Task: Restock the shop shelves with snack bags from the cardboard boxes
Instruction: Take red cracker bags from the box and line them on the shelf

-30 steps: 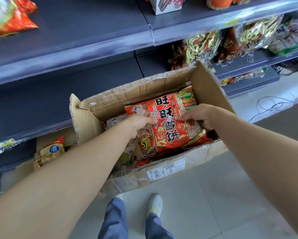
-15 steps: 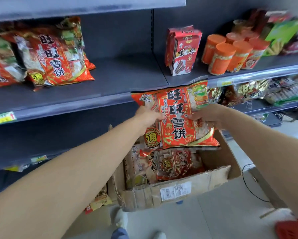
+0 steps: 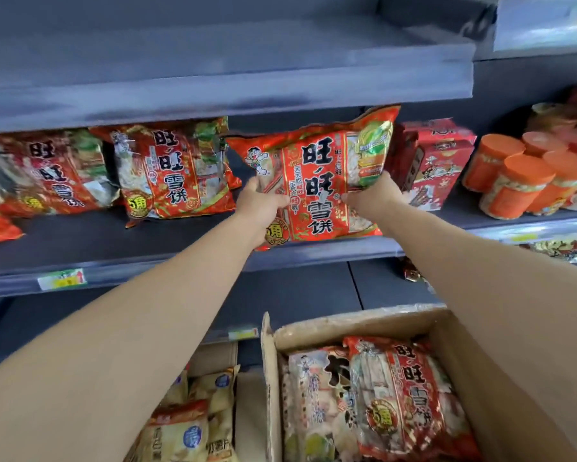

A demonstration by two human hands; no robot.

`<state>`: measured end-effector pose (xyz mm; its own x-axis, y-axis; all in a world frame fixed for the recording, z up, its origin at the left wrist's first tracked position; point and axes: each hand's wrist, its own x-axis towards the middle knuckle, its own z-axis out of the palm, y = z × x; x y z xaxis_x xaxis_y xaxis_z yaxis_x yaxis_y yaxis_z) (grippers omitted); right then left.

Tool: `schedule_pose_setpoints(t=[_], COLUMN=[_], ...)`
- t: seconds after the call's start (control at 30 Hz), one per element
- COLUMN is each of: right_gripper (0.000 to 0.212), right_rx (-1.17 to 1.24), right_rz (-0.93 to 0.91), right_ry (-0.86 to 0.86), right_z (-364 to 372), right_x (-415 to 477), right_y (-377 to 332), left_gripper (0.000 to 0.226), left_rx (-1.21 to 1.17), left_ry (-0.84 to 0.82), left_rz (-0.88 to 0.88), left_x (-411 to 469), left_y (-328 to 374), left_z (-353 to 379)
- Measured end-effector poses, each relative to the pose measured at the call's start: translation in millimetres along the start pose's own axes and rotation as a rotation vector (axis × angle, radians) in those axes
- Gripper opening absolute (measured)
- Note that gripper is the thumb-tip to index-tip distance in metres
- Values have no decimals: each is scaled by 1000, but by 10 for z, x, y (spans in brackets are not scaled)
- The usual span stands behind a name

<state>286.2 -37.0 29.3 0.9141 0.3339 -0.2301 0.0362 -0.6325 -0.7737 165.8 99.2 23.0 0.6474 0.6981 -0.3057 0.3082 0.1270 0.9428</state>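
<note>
A red snack bag (image 3: pixel 317 181) with black Chinese lettering stands upright at the front of the middle shelf (image 3: pixel 187 261). My left hand (image 3: pixel 260 203) grips its lower left side and my right hand (image 3: pixel 372 195) grips its lower right side. Two matching red bags (image 3: pixel 173 171) lean on the same shelf to the left. Below, an open cardboard box (image 3: pixel 354 323) holds more bags, one of them red (image 3: pixel 404 398). My right forearm crosses over the box's right side.
A red carton (image 3: pixel 437 161) and orange-lidded jars (image 3: pixel 520 178) stand right of the held bag. The grey shelf above (image 3: pixel 227 91) overhangs closely. Yellow bags (image 3: pixel 193 421) sit in a second box at the lower left. Price tags are clipped to the shelf edges.
Both hands lifted the red bag out of the cardboard box and up onto the middle shelf, between the leaning bags and the red carton. The view tilted upward.
</note>
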Motion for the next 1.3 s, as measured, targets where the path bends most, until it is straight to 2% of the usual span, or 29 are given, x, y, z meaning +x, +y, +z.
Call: schedule_pose_setpoints(t=[0.13, 0.27, 0.4, 0.5, 0.67, 0.8, 0.97, 1.07, 1.23, 1.3], right_gripper=[68, 70, 73, 72, 61, 62, 55, 49, 56, 51], right_rx=[-73, -16, 74, 108, 185, 237, 351, 266, 85, 55], right_rz=[-2, -13, -15, -15, -69, -81, -133, -142, -197, -252], right_ry=[77, 106, 122, 152, 183, 157, 131, 107, 123, 134], right_z=[234, 501, 719, 775, 824, 903, 926, 970, 952, 908], right_x=[498, 917, 1257, 1445, 1668, 1735, 1775, 1784, 1691, 1609], right_y=[-226, -312, -317, -366, -502, -487, -539, -553, -526, -491], left_gripper=[67, 60, 36, 31, 49, 65, 65, 70, 85, 80], left_rx=[26, 65, 94, 98, 74, 89, 77, 110, 207, 238], left_ry=[23, 22, 18, 38, 69, 74, 105, 116, 160, 207], left_rz=[10, 38, 60, 93, 131, 133, 153, 164, 167, 167], left_x=[557, 1036, 1439, 1643, 1895, 2017, 2151, 2175, 2118, 2038], left_y=[79, 155, 160, 174, 177, 189, 234, 196, 149, 148], left_z=[-75, -123, -145, -133, -104, -114, -123, -106, -45, -12])
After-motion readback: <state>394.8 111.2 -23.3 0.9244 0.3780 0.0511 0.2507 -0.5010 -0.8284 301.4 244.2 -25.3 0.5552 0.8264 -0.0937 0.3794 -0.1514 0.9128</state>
